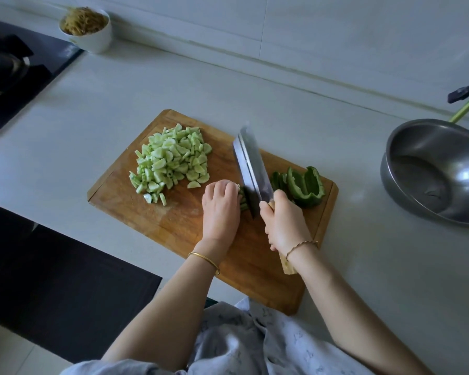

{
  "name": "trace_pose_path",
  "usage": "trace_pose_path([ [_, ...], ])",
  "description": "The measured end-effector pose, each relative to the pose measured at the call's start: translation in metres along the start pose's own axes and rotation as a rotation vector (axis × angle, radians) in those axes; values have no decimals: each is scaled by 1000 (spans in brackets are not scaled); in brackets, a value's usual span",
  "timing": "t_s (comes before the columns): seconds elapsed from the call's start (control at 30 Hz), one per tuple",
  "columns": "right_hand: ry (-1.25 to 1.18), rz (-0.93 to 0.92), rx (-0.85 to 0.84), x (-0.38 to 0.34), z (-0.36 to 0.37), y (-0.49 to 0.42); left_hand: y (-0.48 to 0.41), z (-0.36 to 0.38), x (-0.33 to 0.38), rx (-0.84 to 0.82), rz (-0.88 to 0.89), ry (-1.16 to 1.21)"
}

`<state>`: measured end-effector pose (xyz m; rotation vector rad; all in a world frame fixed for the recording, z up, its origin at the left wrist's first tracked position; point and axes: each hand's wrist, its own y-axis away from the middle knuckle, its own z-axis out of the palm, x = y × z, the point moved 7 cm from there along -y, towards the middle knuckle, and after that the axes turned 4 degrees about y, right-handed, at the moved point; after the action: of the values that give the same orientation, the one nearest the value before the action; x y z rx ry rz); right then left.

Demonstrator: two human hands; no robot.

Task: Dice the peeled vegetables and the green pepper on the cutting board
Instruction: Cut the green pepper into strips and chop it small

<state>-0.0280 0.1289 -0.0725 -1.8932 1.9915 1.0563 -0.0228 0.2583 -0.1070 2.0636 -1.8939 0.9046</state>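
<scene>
A wooden cutting board lies on the pale counter. A heap of diced pale green vegetable covers its far left part. My right hand grips the wooden handle of a cleaver, whose blade stands edge down on green pepper strips. With curled fingers my left hand holds those strips down just left of the blade. Larger uncut green pepper pieces lie right of the blade near the board's right edge.
A steel bowl sits on the counter to the right, with a green-handled tool behind it. A white bowl of shredded food stands at the back left beside a black stove. The counter's front edge drops to a dark floor at left.
</scene>
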Motion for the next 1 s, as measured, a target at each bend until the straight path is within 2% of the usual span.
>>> trace_pose_path([
  [0.07,-148,55,-10,8,-1,0,-6,1,2,-9,-1,3],
  [0.13,-176,39,16,7,-4,1,-10,0,4,-21,9,8],
  [0.4,-125,-33,33,5,-15,7,-2,-6,-4,-23,46,33],
  [0.6,-73,-72,43,3,-14,9,5,-5,-7,-57,-7,104],
  [1.0,-47,-67,5,1,-10,14,4,-4,-4,-13,54,89],
])
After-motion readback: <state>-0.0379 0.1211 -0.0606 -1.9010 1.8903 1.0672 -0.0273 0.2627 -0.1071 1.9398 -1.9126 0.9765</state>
